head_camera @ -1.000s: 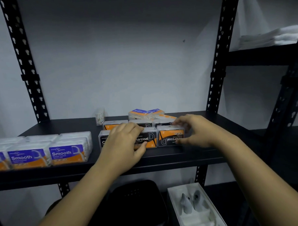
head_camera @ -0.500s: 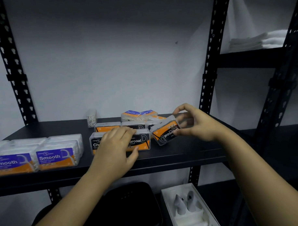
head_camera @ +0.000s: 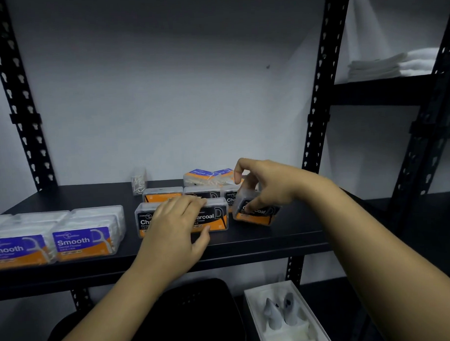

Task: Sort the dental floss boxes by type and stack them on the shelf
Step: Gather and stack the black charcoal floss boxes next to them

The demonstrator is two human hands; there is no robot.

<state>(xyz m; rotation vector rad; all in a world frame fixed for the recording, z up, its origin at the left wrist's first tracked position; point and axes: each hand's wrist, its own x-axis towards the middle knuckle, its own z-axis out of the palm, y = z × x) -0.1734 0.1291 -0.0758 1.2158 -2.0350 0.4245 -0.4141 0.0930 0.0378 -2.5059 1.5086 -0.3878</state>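
On the black shelf stand black-and-orange Charcoal floss boxes in two rows. My left hand lies flat over the front pair, fingers on their tops and thumb at the front. My right hand grips one Charcoal box at the right end of the front row; its front edge rests on the shelf and it is tilted. Purple-and-orange Smooth boxes sit in a group at the left. Two purple-topped Round boxes lie at the back.
A small clear container of picks stands by the back wall. Black perforated uprights frame the bay. Below are a black round-cornered object and a white open box with grey items. Folded white towels lie on the right shelf.
My right hand lifted the rightmost Charcoal box, turned it in the air, and has brought it back down to the shelf label forward. My left hand stayed on the front boxes.
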